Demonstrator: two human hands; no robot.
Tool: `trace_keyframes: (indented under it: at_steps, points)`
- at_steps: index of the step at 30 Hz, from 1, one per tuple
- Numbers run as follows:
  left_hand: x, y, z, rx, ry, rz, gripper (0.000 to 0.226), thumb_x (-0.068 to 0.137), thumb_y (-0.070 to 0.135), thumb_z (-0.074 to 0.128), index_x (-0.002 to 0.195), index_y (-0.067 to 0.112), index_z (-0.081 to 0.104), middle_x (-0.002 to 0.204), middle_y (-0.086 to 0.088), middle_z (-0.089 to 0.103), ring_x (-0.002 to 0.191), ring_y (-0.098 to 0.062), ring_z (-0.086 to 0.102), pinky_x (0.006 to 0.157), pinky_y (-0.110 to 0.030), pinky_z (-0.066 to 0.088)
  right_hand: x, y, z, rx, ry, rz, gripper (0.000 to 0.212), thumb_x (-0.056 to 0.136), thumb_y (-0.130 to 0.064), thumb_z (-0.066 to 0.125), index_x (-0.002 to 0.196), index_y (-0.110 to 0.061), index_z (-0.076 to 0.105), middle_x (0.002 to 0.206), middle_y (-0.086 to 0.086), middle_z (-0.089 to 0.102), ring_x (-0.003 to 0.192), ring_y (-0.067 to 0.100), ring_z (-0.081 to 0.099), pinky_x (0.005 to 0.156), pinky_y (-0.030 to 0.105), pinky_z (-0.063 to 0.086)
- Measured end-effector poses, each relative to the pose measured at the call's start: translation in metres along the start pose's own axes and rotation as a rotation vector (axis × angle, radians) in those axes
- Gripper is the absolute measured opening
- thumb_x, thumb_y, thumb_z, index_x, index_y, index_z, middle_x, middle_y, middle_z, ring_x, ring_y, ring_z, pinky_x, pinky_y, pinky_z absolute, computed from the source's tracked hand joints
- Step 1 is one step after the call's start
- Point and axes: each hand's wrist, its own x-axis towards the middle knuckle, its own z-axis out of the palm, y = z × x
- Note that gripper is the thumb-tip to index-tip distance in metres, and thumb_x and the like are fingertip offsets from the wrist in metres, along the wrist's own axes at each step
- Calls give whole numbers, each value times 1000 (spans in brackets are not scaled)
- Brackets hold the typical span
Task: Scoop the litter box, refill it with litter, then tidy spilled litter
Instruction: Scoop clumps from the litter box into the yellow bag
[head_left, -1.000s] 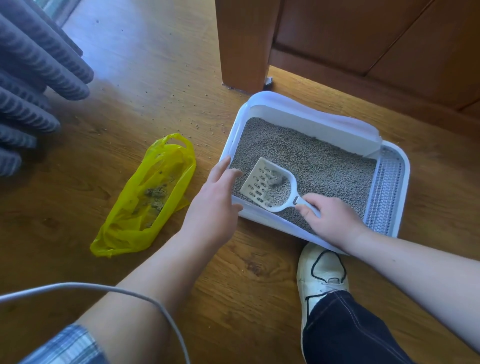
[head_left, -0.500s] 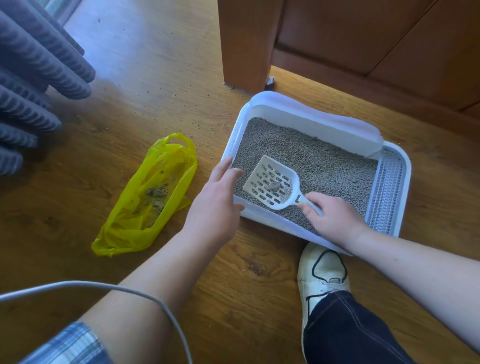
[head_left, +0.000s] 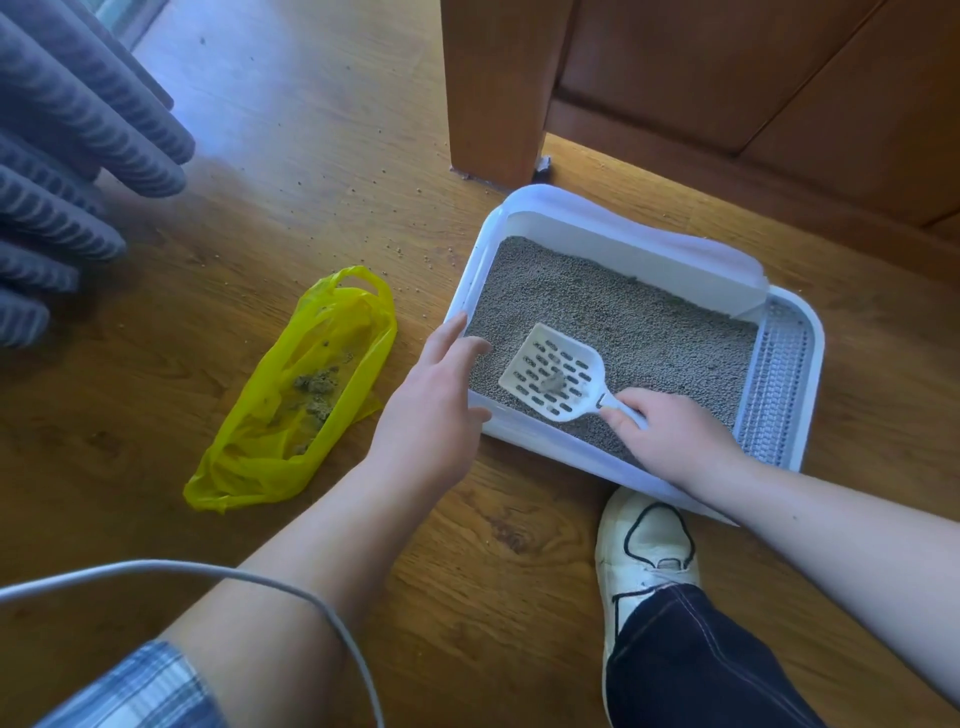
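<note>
Now your right hand grips the loaded scoop; left hand rests open on the litter box; yellow bag lies left of it.

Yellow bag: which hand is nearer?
Left. The left hand rests on the box rim, just right of the bag; the right hand grips the scoop handle farther right, inside the box.
</note>
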Motion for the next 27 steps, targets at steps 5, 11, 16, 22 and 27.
trace_keyframes:
  at_steps: [5,11,16,22,27]
  points:
    - [0,0,0,3,0,-7,61,84,9,74,135,29,47,161,19,15,132,-13,46,92,-32,49,3,0,-4,37,-32,-3,43,96,-61,41,86,-24,61,69,-4,64,69,20,61,67,37,50]
    - [-1,-2,0,2,-14,10,63,86,12,71,140,28,44,163,17,10,138,-12,40,94,-31,47,2,-5,-9,72,-48,-21,38,97,-54,45,78,-23,56,65,-3,60,67,19,58,63,36,46]
    - [-4,-3,-5,-41,-67,21,69,89,8,56,147,36,32,164,20,4,144,-6,28,89,-21,40,3,-17,-21,171,13,-92,35,91,-57,43,74,-27,52,64,-2,60,65,20,59,68,45,51]
    - [-16,-13,-28,-169,-18,-73,80,88,13,52,151,48,18,157,18,30,141,-5,36,108,-34,42,6,-60,-46,230,54,-262,14,88,-36,52,89,-26,61,69,1,63,66,25,62,68,49,53]
    - [-37,-32,-59,-7,22,-243,79,91,23,50,154,47,7,143,3,50,108,-22,62,72,-29,42,17,-117,-56,123,13,-351,12,91,-28,49,90,-29,61,71,-3,65,67,21,63,67,42,54]
